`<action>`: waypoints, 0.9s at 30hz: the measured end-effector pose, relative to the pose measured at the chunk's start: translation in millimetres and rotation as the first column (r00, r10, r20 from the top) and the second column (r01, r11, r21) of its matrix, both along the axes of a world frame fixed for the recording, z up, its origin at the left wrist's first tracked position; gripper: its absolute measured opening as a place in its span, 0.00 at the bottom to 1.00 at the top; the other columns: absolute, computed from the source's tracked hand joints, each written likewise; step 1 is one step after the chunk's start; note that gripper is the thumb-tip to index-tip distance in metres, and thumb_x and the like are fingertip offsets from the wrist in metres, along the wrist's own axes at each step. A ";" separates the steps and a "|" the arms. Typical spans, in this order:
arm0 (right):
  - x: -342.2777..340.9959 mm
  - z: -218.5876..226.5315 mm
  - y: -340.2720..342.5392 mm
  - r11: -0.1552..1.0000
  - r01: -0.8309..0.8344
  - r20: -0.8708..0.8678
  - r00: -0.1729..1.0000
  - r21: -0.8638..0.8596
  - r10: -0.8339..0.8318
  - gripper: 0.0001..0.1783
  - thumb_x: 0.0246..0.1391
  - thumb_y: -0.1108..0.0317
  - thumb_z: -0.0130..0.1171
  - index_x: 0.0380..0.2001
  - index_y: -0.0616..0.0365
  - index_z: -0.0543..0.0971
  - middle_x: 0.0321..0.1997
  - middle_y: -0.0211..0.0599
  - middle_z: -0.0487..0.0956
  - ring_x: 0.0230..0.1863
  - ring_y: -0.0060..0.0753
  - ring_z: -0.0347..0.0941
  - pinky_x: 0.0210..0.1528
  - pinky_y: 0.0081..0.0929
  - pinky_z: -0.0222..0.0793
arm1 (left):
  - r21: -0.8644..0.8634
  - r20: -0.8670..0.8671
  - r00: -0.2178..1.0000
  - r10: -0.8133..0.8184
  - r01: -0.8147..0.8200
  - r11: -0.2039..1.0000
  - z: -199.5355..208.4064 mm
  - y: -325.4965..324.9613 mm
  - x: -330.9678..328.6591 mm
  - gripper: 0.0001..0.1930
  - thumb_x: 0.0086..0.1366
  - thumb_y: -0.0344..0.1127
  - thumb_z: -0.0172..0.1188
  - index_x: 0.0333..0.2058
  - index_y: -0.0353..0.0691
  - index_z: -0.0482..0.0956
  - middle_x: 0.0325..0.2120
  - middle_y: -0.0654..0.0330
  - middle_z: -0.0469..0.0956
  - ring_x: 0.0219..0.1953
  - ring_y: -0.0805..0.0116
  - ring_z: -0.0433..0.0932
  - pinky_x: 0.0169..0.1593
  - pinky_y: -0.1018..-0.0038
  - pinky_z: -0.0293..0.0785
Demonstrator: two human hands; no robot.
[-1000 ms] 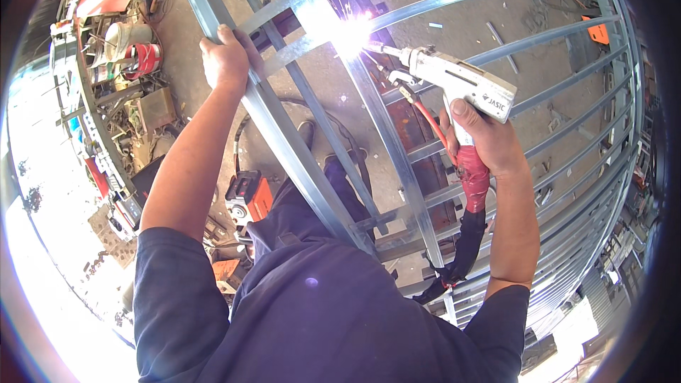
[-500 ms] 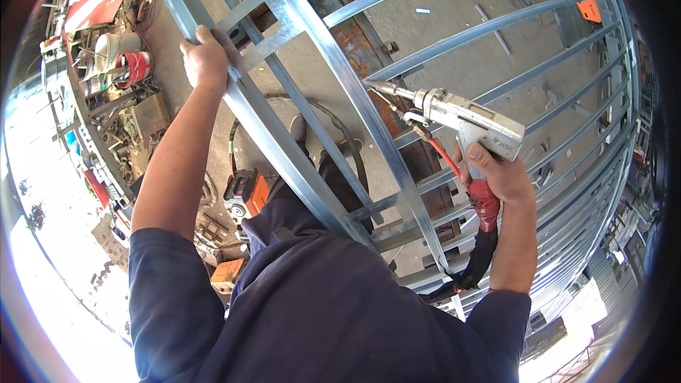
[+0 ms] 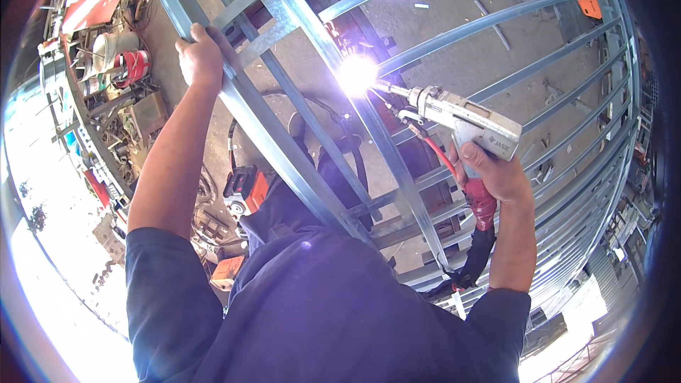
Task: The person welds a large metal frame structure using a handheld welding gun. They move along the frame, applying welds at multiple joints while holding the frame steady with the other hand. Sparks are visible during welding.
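My right hand [image 3: 494, 169] is closed round the grip of a silver handheld welding gun [image 3: 477, 122]. Its nozzle meets a galvanized steel bar [image 3: 386, 143], where a crossbar joins it; a bright white-violet flare [image 3: 357, 74] burns there and hides the joint. Red tape wraps the gun's lower grip, and a black-sleeved cable [image 3: 479, 252] hangs below it. My left hand [image 3: 201, 58] is wrapped over a wide galvanized steel beam [image 3: 262, 128] at the left. A flat metal plate [image 3: 279, 34] bridges the beam and the bar.
Curved steel crossbars [image 3: 496, 89] spread away to the right. Beneath the frame lies a rusty steel beam [image 3: 418, 159]. An orange-and-black machine [image 3: 246, 190] stands on the floor by my legs. Buckets [image 3: 133, 69] and scrap crowd the left. An orange object [image 3: 589, 6] sits at the far right.
A bright welding flare has appeared at the gun's tip, lighting the bars and my shirt violet. The gun has shifted very slightly; my left hand keeps its hold on the beam.
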State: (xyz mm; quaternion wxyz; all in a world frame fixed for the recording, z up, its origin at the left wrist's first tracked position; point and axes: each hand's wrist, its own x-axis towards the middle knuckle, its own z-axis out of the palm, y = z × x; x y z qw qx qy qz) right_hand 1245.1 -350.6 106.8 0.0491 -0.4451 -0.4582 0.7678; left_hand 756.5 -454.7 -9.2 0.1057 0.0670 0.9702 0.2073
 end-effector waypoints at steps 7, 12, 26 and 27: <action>-1.0 1.9 -0.2 1.000 -0.021 0.024 0.999 -0.007 0.022 0.32 0.64 0.56 0.68 0.64 0.60 0.71 0.35 0.36 0.80 0.26 0.21 0.77 0.25 0.22 0.77 | -0.011 -0.016 1.000 0.012 -0.012 1.000 4.9 2.1 3.7 0.37 0.73 0.63 0.43 0.58 0.29 0.70 0.52 0.35 0.80 0.54 0.38 0.81 0.59 0.52 0.75; 0.3 1.8 -2.4 1.000 -0.009 0.018 1.000 -0.017 0.010 0.32 0.63 0.55 0.69 0.64 0.60 0.72 0.35 0.36 0.81 0.26 0.21 0.77 0.25 0.23 0.77 | -0.007 -0.031 1.000 0.000 -0.001 1.000 4.3 2.4 3.9 0.37 0.73 0.63 0.44 0.58 0.29 0.71 0.51 0.35 0.80 0.55 0.37 0.80 0.59 0.52 0.75; 5.7 3.9 -5.2 1.000 -0.023 0.040 0.999 -0.007 0.023 0.31 0.62 0.55 0.70 0.61 0.61 0.74 0.34 0.35 0.81 0.26 0.22 0.77 0.26 0.24 0.76 | -0.015 -0.009 1.000 0.021 -0.021 1.000 6.4 3.5 4.4 0.37 0.73 0.63 0.44 0.58 0.29 0.70 0.52 0.36 0.80 0.56 0.37 0.80 0.59 0.52 0.75; 6.7 3.4 -5.5 1.000 -0.023 0.043 0.999 -0.010 0.023 0.31 0.62 0.55 0.70 0.61 0.61 0.74 0.34 0.35 0.80 0.26 0.23 0.77 0.26 0.24 0.76 | -0.012 -0.004 1.000 0.022 -0.022 1.000 6.5 3.5 4.6 0.37 0.73 0.63 0.44 0.58 0.29 0.70 0.52 0.36 0.80 0.56 0.37 0.80 0.59 0.52 0.75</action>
